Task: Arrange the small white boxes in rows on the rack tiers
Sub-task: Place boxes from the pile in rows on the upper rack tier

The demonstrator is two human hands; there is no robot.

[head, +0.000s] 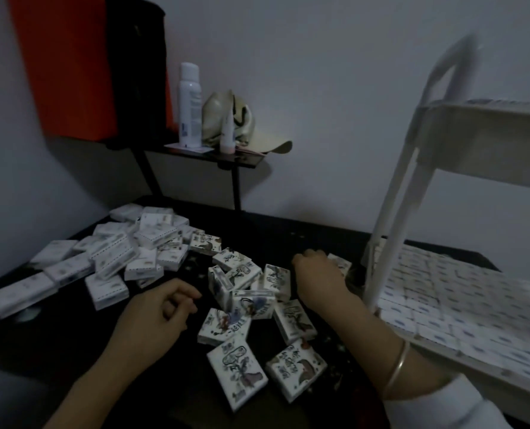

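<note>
Right hand grip: the right hand (317, 274) lies knuckles up, its fingers curled down and away from the camera. They are hidden, so I cannot tell whether they close on anything.
Box at the grip: one small white box (339, 264) shows just past the knuckles, between the hand and the rack post.
Left hand grip: the left hand (161, 308) rests on the dark table (71, 351) to the left of the right hand. Its fingers are loosely curled and it holds nothing.
Printed boxes: the printed boxes (251, 300) lie in a loose pile between the two hands and nearer the person. They are white with dark blue and brown drawings. Some lie flat, some are tilted or on edge, and several overlap.
Plain boxes: the plain boxes (118, 258) are jumbled in a wider heap beyond and left of the left hand. They are white with faint print.
Rack: the white rack (393, 218) stands just right of the right hand, its slanted post close beside it.
Lower tier: the lower tier (461, 305), right of the right forearm, is packed edge to edge with rows of white boxes bearing blue marks.
Upper tier: the upper tier (486, 131) is above the hand; what it holds is blurred.
Wrist: a bangle (396, 370) sits above a white sleeve (437, 404).
Far behind: a dark shelf (242, 159) carries a spray can (190, 105), a small tube (228, 131) and a beige cap (226, 116).
</note>
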